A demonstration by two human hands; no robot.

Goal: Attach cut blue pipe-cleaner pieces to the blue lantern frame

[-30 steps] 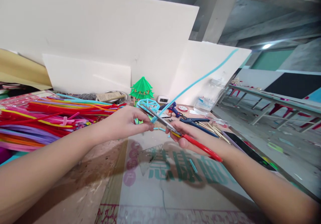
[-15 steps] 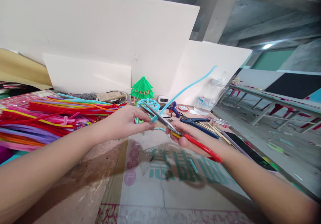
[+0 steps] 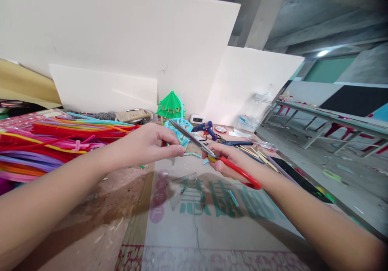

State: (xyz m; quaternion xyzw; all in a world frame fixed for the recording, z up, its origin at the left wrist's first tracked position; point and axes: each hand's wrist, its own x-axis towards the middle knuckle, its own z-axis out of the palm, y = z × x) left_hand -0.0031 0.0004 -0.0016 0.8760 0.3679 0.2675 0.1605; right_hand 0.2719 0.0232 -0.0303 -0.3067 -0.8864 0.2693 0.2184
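Observation:
My left hand (image 3: 157, 142) is closed in a pinch, with a light-blue pipe cleaner (image 3: 184, 142) at its fingertips. The stem seems to rise away from me in front of the green roof, partly hidden. In my right hand (image 3: 226, 157) are red-handled scissors (image 3: 194, 139), their blades nearly together and pointing up-left past my left fingers. Short cut blue pieces (image 3: 233, 198) lie on the work surface. Behind my hands stands a small model with a green tiered roof (image 3: 171, 104) and a light-blue lattice (image 3: 186, 125).
Bundles of coloured pipe cleaners (image 3: 36, 149) lie at the left. Toward the back right are a glue gun (image 3: 207, 129), pliers (image 3: 238, 143), wooden sticks (image 3: 260, 157) and a plastic bottle (image 3: 250, 115). A phone (image 3: 298, 178) rests near the right edge. A clear triangular ruler (image 3: 178, 188) lies in front.
The long blue pipe cleaner no longer slants up to the right; it now appears to point away from me. The scissors blades have come away from it, and another small blue piece lies below.

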